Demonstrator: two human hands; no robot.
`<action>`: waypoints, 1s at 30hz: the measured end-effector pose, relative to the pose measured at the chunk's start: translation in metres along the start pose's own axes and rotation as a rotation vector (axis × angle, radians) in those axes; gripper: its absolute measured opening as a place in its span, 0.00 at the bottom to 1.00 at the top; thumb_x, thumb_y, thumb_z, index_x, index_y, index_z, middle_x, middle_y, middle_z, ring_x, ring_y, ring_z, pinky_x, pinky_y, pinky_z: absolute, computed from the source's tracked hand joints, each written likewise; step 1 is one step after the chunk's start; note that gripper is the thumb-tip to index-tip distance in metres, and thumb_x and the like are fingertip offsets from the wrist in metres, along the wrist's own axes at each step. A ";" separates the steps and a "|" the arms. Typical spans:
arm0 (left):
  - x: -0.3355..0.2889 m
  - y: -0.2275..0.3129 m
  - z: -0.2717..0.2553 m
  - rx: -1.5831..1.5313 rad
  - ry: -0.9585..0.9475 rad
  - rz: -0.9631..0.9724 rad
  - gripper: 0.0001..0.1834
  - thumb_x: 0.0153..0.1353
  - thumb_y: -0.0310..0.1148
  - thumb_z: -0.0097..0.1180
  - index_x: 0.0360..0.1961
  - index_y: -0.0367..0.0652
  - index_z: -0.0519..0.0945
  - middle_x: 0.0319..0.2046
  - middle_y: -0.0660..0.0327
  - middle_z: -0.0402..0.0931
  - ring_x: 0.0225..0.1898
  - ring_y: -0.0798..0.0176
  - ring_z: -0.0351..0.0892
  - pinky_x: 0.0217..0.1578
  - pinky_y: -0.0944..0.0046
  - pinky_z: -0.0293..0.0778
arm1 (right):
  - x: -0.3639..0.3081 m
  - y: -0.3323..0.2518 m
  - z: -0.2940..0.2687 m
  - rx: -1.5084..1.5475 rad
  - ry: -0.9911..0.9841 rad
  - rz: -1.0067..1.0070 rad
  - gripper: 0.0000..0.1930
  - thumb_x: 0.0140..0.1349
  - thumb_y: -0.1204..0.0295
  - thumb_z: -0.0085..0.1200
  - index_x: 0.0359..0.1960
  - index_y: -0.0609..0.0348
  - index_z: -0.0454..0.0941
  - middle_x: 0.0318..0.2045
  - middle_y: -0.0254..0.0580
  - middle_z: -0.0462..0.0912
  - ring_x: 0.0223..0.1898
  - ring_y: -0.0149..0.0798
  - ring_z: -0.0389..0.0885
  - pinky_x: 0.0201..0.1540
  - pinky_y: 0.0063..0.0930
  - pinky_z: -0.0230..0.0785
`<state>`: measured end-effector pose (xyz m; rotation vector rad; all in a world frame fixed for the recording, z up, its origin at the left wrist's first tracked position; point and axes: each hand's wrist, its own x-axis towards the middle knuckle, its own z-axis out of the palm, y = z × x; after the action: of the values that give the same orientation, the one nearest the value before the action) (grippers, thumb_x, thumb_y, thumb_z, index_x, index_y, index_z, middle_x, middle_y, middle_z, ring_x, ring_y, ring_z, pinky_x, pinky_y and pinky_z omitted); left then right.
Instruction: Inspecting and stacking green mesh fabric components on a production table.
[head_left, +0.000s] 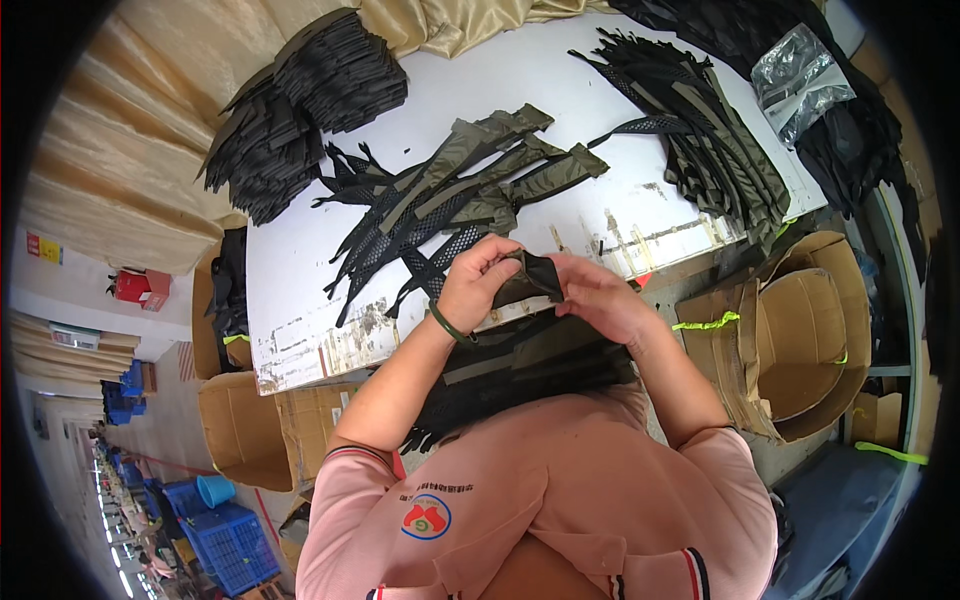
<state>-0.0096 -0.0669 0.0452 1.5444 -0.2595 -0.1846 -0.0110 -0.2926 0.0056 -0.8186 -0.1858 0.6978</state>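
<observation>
At the table's near edge, my left hand [478,284] pinches one end of a dark olive fabric piece [528,282] between thumb and fingers. The fingers of my right hand [600,298] are closed on the other end of it. Between the two hands the piece looks folded, with a dark opening facing up. Across my lap lies a bundle of black and olive strips [530,360]. Just beyond my hands, a loose heap of olive strips with black mesh [470,190] is spread over the white table [480,80].
Stacks of black pieces [340,75] stand at the back left. On the right lies another pile of olive and mesh strips [710,150], near a clear plastic bag [800,85]. Open cardboard boxes flank me, one at the right [750,350] and one at the left [245,430].
</observation>
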 end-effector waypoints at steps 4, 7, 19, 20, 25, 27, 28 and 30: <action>0.001 -0.002 0.002 0.105 -0.048 0.052 0.07 0.63 0.22 0.50 0.41 0.36 0.77 0.35 0.66 0.72 0.38 0.73 0.71 0.41 0.73 0.67 | 0.004 0.013 0.004 0.088 -0.112 0.079 0.11 0.63 0.70 0.55 0.46 0.57 0.75 0.38 0.33 0.78 0.39 0.30 0.76 0.46 0.28 0.69; -0.002 -0.003 0.006 -0.052 -0.055 0.019 0.07 0.65 0.23 0.48 0.42 0.35 0.76 0.37 0.64 0.75 0.40 0.71 0.73 0.46 0.72 0.68 | 0.003 0.007 0.018 0.213 -0.080 0.069 0.07 0.63 0.70 0.56 0.40 0.57 0.75 0.34 0.33 0.79 0.36 0.30 0.78 0.43 0.27 0.70; -0.004 0.001 0.008 0.064 -0.156 -0.195 0.13 0.59 0.26 0.58 0.45 0.37 0.78 0.36 0.65 0.80 0.38 0.73 0.76 0.42 0.71 0.72 | 0.002 -0.010 0.021 -0.348 0.316 -0.116 0.07 0.64 0.77 0.49 0.42 0.57 0.68 0.19 0.31 0.72 0.18 0.27 0.72 0.23 0.19 0.61; -0.002 0.001 0.008 0.076 -0.148 -0.269 0.13 0.60 0.29 0.59 0.45 0.37 0.79 0.35 0.65 0.80 0.36 0.73 0.76 0.41 0.71 0.72 | 0.003 -0.009 0.017 -0.276 0.265 -0.188 0.07 0.65 0.76 0.49 0.43 0.58 0.68 0.19 0.31 0.72 0.18 0.26 0.72 0.22 0.18 0.60; 0.004 0.000 0.010 0.083 -0.057 -0.387 0.16 0.64 0.40 0.57 0.40 0.36 0.82 0.32 0.65 0.82 0.32 0.74 0.75 0.36 0.71 0.72 | 0.007 -0.009 0.012 -0.427 0.333 -0.226 0.06 0.65 0.74 0.51 0.42 0.56 0.71 0.20 0.29 0.72 0.22 0.23 0.72 0.25 0.17 0.61; 0.005 -0.001 0.009 0.046 -0.038 -0.449 0.18 0.65 0.42 0.56 0.41 0.36 0.82 0.32 0.64 0.82 0.32 0.74 0.75 0.36 0.71 0.72 | 0.009 -0.008 0.014 -0.522 0.314 -0.254 0.05 0.65 0.73 0.52 0.41 0.56 0.72 0.20 0.28 0.73 0.24 0.22 0.72 0.26 0.16 0.62; 0.004 -0.001 0.009 0.006 -0.026 -0.512 0.19 0.66 0.44 0.54 0.41 0.36 0.82 0.32 0.64 0.82 0.32 0.74 0.75 0.36 0.71 0.72 | 0.008 -0.007 0.021 -0.652 0.287 -0.286 0.05 0.65 0.73 0.52 0.40 0.56 0.72 0.22 0.27 0.74 0.25 0.21 0.71 0.28 0.16 0.63; 0.001 -0.009 0.011 0.009 -0.020 -0.495 0.21 0.66 0.46 0.53 0.40 0.35 0.83 0.32 0.64 0.82 0.32 0.74 0.75 0.36 0.71 0.72 | 0.007 -0.006 0.020 -0.781 0.261 -0.315 0.04 0.65 0.73 0.52 0.39 0.55 0.73 0.23 0.26 0.74 0.26 0.21 0.71 0.29 0.15 0.63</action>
<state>-0.0116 -0.0783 0.0363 1.5947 0.1119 -0.5875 -0.0110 -0.2789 0.0227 -1.5751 -0.3505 0.1953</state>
